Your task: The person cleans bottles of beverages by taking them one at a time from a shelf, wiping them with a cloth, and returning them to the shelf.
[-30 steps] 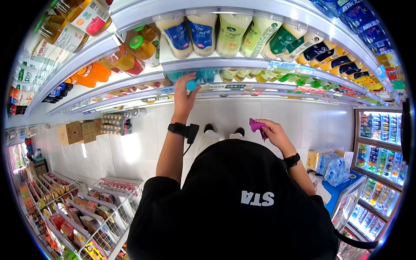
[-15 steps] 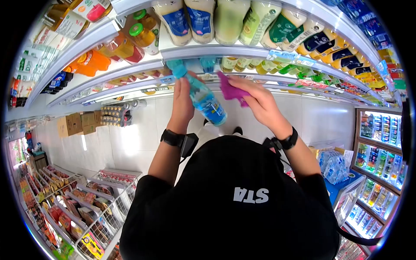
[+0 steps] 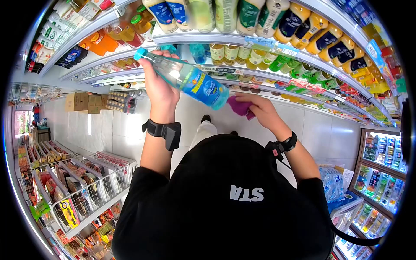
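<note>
My left hand grips a large clear bottle with a turquoise cap and a blue label. The bottle slants, its cap to the upper left and its base to the lower right. My right hand pinches a purple cloth, which lies close beside the base of the bottle. Behind them runs a shelf with rows of drink bottles. Another turquoise bottle stands in the shelf just behind the held one.
Cardboard boxes and packed bottles sit on the floor at the left. A wire rack of snacks is at the lower left. Wrapped water bottles and glass-door coolers are on the right.
My left hand and the bottle have moved left and away from the shelf, and the bottle is tilted closer to level. The cloth in my right hand has moved slightly down, near the bottle's base.
</note>
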A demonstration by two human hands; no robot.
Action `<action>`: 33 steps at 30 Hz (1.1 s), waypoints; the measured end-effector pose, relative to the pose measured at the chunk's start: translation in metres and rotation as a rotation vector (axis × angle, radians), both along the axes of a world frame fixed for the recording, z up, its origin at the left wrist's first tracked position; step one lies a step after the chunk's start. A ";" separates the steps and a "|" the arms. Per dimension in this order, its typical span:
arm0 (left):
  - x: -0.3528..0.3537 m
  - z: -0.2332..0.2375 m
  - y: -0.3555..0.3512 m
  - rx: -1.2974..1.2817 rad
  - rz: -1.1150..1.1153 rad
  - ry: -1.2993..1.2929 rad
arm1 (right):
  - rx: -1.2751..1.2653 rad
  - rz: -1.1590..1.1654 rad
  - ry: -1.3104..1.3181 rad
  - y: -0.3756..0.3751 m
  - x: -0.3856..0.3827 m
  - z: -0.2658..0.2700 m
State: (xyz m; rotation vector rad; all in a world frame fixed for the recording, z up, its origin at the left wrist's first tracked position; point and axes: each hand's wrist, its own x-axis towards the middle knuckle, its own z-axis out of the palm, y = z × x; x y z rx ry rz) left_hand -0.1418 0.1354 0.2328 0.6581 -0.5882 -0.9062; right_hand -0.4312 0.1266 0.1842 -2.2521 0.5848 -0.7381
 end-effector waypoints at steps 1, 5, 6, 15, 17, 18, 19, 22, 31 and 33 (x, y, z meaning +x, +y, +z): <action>-0.006 0.003 0.003 -0.047 -0.106 0.074 | 0.466 -0.079 -0.043 0.003 -0.008 -0.003; -0.038 0.009 0.013 -0.107 -0.397 0.118 | 0.983 -0.193 -0.505 0.002 -0.009 0.021; -0.048 0.010 0.014 -0.111 -0.403 0.042 | 0.893 -0.181 -0.549 -0.005 -0.009 0.025; -0.067 0.014 0.015 -0.157 -0.162 -0.146 | 0.129 0.161 -0.356 -0.007 0.017 0.051; -0.052 0.022 0.015 -0.181 -0.077 -0.045 | 0.130 0.170 -0.323 -0.004 -0.003 0.027; -0.046 0.028 0.016 -0.194 -0.066 -0.056 | 0.397 0.113 -0.207 0.000 -0.015 0.010; -0.042 0.032 0.018 -0.202 -0.060 -0.066 | 0.665 0.047 -0.086 0.003 -0.020 0.005; -0.042 0.030 0.010 -0.219 -0.106 -0.054 | 1.470 -0.069 -0.488 0.007 -0.009 0.004; -0.068 0.028 0.004 0.015 -0.082 -0.574 | 1.578 -0.129 -0.562 0.018 0.025 0.042; -0.077 0.028 0.013 0.073 -0.061 -0.663 | 1.492 -0.218 -0.581 0.017 0.026 0.040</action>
